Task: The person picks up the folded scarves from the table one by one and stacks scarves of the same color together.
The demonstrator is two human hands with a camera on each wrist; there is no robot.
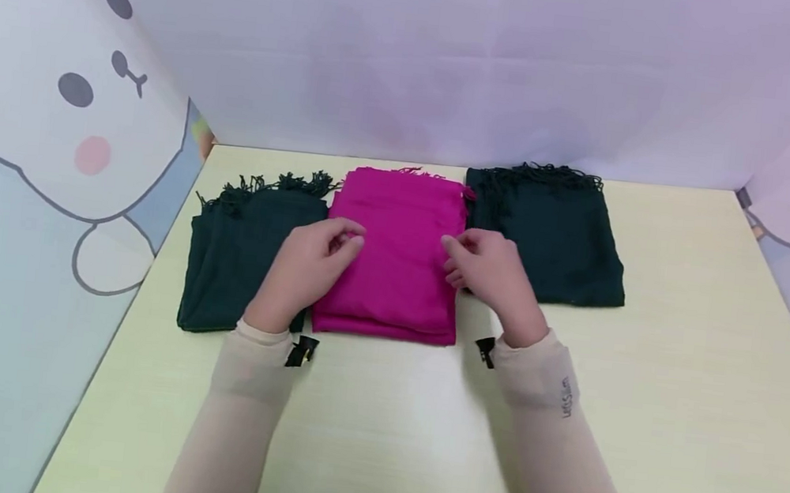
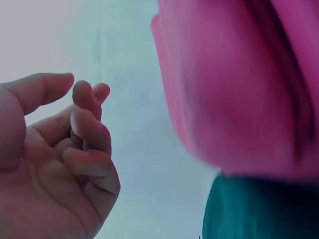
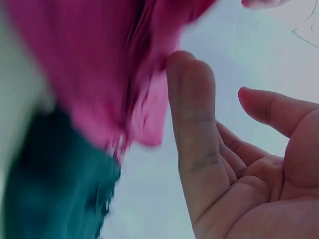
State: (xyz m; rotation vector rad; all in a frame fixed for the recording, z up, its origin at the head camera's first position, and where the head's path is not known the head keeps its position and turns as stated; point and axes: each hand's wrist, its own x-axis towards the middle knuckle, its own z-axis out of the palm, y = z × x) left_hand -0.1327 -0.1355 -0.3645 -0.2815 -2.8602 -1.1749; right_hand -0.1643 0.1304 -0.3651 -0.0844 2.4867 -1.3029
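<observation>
A folded magenta scarf (image 1: 394, 254) is laid flat on the pale yellow worktop (image 1: 673, 400), in the middle of a row of three, with its fringe turned toward the back wall. It is flanked by a dark green scarf on the left (image 1: 237, 259) and a dark green scarf on the right (image 1: 553, 238), each lying just beside it and also folded, with the fringed ends at the far side.

The left hand (image 1: 307, 266) is held over the left edge of the magenta scarf, with the fingers loosely curled; in the left wrist view the fingers (image 2: 87, 132) are seen bent toward the palm with nothing gripped between them. The right hand (image 1: 488, 271) is held over the right edge of the same scarf; in the right wrist view the palm is seen open and empty, the fingers (image 3: 192, 124) nearly straight, just beside the pink cloth. Whether the fingertips are touching the fabric cannot be told.

Both forearms are covered by beige sleeves (image 1: 557, 421), and a small black clip (image 1: 302, 351) is worn at each wrist
</observation>
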